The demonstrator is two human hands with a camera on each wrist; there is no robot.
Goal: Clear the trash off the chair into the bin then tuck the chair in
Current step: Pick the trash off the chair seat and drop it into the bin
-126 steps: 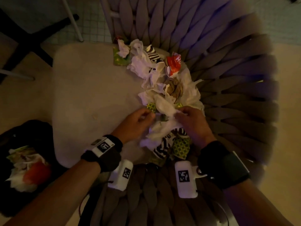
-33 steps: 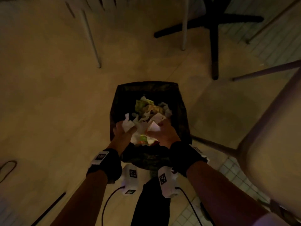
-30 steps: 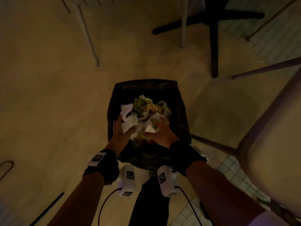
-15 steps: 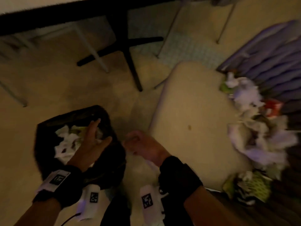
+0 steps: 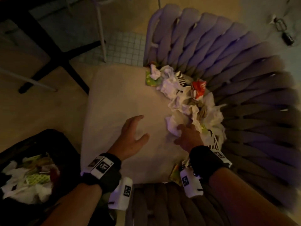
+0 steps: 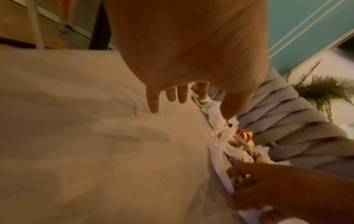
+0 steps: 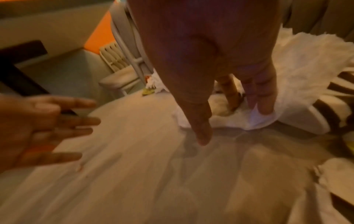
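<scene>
A beige seat cushion (image 5: 123,98) lies in the chair with the woven grey-purple back (image 5: 236,66). Crumpled trash (image 5: 184,93) is heaped along the cushion's back edge: white tissues, striped and green wrappers, a red wrapper (image 5: 198,88). My left hand (image 5: 138,129) hovers open over the bare cushion, fingers spread (image 6: 153,104), holding nothing. My right hand (image 5: 180,134) reaches into the near end of the heap; its fingertips (image 7: 265,109) rest on a white tissue (image 5: 173,126), thumb apart on the cushion. The black-lined bin (image 5: 48,134) at lower left holds tissues and wrappers.
A black table base (image 5: 53,51) and white metal legs (image 5: 101,30) stand beyond the chair's left side. The floor there is partly tiled (image 5: 123,46). A small dark object (image 5: 286,38) lies on the floor at the top right. A potted plant (image 6: 325,91) is behind the chair.
Both hands let a load of trash go into the bin, then swung right to the chair empty. The right hand now touches the heap; the left is over the bare cushion.
</scene>
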